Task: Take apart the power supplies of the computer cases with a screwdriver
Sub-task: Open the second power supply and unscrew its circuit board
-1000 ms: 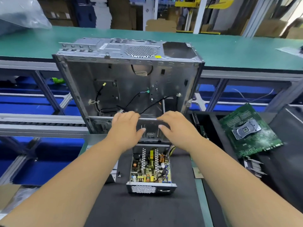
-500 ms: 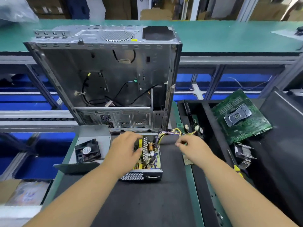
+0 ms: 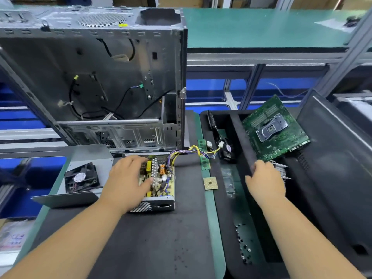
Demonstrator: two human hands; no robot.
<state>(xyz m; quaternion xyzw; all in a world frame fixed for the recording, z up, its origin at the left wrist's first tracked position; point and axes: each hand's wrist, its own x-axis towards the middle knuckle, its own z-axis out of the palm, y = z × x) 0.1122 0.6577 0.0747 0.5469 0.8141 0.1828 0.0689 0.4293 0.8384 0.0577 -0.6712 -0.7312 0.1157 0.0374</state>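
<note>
Metal-cased power supply [image 3: 155,184], lid off, lies on the black mat at the counter's middle, long axis running away from me. My left grip [image 3: 125,183] rests loosely curled on it; my right grip [image 3: 265,182], nearer the tray [image 3: 239,141], holds nothing visible.

The power supply [image 3: 159,184] lies flat on the black mat, lid off, its circuit board with heat sinks, copper coil and yellow transformer exposed, mesh end facing 6 o'clock. Its wire bundle [image 3: 193,151] trails toward 2 o'clock. The gutted computer case [image 3: 94,77] stands directly at 12 o'clock, open side forward.
</note>
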